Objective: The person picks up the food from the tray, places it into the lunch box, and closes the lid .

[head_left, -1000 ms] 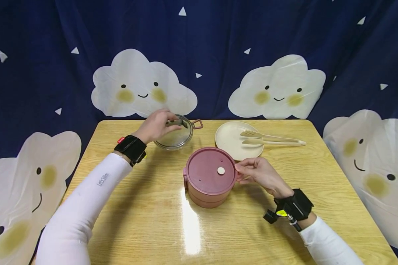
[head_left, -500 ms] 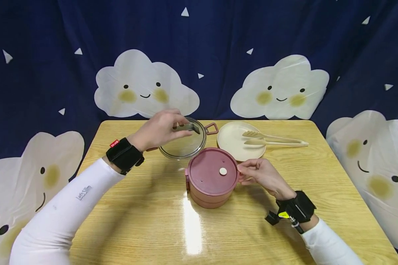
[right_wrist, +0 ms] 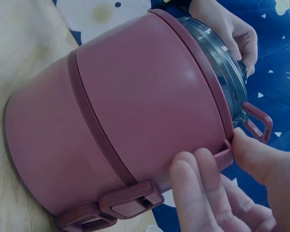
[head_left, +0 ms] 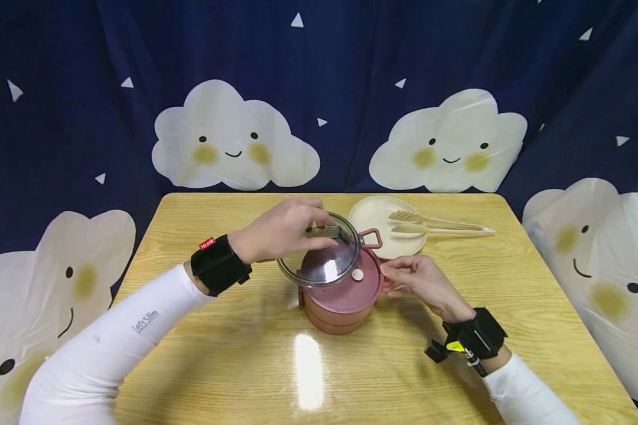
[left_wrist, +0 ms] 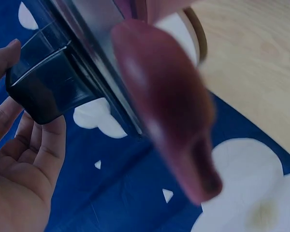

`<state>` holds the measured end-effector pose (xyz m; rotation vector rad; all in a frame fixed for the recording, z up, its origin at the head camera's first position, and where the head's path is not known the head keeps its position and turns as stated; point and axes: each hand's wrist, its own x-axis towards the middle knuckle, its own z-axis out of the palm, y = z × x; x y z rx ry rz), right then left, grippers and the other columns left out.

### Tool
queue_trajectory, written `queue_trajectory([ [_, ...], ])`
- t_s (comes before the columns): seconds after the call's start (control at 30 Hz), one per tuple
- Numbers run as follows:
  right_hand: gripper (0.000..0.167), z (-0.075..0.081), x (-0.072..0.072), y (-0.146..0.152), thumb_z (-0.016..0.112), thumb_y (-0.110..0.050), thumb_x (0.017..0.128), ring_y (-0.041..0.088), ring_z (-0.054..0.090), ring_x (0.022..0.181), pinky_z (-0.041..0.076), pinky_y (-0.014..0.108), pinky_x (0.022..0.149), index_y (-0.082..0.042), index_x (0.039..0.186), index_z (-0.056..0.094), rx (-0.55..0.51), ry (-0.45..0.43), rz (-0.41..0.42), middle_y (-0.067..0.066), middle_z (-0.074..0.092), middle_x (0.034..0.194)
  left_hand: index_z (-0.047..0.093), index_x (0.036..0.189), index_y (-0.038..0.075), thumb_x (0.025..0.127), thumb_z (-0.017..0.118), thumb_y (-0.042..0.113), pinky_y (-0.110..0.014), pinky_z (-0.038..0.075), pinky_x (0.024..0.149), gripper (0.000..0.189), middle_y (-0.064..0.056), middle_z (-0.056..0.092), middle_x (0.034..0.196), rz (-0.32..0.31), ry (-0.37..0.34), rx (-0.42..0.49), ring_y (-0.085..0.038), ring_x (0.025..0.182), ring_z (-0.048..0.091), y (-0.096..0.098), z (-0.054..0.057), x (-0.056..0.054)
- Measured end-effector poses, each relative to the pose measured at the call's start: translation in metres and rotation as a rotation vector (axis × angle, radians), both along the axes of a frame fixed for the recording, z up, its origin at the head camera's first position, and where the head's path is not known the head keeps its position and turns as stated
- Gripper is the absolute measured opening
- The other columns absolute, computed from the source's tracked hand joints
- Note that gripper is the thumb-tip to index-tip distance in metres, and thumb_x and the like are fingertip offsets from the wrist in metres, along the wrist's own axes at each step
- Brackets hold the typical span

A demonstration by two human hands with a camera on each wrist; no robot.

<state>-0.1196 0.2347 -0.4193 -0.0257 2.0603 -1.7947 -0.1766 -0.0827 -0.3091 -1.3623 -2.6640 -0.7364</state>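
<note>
In the head view my left hand pinches the dark handle of a round glass lid with pink side clips. The lid overlaps the top of a round pink lunch container, whose flat lid carries a white button. In the left wrist view the fingers hold the handle, and a pink clip juts out in front. My right hand grips the container's side at the rim. The right wrist view shows its thumb and fingers around a pink latch tab.
Behind the container lies a cream plate, with cream tongs resting across its right edge. All stands on a wooden table, with a dark blue cloud-print curtain along its back edge.
My left hand has brought the glass lid from the back left of the table forward and right, over the container. The right hand keeps its place on the container's rim.
</note>
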Motion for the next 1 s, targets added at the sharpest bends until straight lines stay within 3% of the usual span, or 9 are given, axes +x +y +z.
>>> queue_trajectory([
  [0.17,0.037,-0.001,0.002,0.001,0.069,-0.018,0.103,0.015,0.079,0.084,0.065,0.044,0.087,0.012,0.124,0.067,-0.006,0.000,0.002,0.001,0.080,0.092,0.082,0.104,0.010,0.093,0.082,0.034,-0.022,0.049,0.068,0.026,0.001,0.062,0.086,-0.042,-0.004,-0.020,-0.009,0.076,0.056,0.012,-0.005,0.009],
  [0.37,0.027,-0.004,0.009,0.010,0.062,-0.016,0.107,0.013,0.078,0.084,0.066,0.041,0.085,0.008,0.118,0.069,0.002,0.021,0.007,-0.001,0.077,0.087,0.081,0.102,0.011,0.093,0.082,0.036,-0.021,0.046,0.067,0.027,0.002,0.061,0.085,-0.071,0.036,-0.023,-0.008,0.074,0.053,0.024,-0.012,0.016],
  [0.57,0.037,-0.006,0.015,0.024,0.061,-0.018,0.108,0.015,0.078,0.086,0.065,0.041,0.086,0.015,0.125,0.062,0.031,0.028,-0.017,0.001,0.078,0.091,0.081,0.102,0.011,0.093,0.082,0.035,-0.021,0.047,0.069,0.025,0.001,0.065,0.090,-0.093,0.042,-0.029,-0.007,0.077,0.055,0.034,-0.016,0.020],
  [0.8,0.038,-0.005,0.018,0.036,0.063,-0.027,0.107,0.013,0.078,0.087,0.066,0.038,0.085,0.006,0.125,0.066,0.056,0.024,-0.074,-0.001,0.078,0.092,0.082,0.106,0.011,0.092,0.083,0.034,-0.022,0.050,0.072,0.028,-0.001,0.068,0.092,-0.105,0.030,-0.036,-0.009,0.077,0.059,0.041,-0.019,0.022],
  [1.0,0.043,0.001,0.019,0.041,0.064,-0.032,0.106,0.012,0.077,0.088,0.066,0.038,0.084,0.007,0.123,0.068,0.109,0.071,-0.084,-0.001,0.078,0.094,0.082,0.107,0.009,0.092,0.083,0.035,-0.025,0.054,0.076,0.030,-0.002,0.069,0.094,-0.110,0.024,-0.047,-0.010,0.080,0.062,0.045,-0.022,0.022],
])
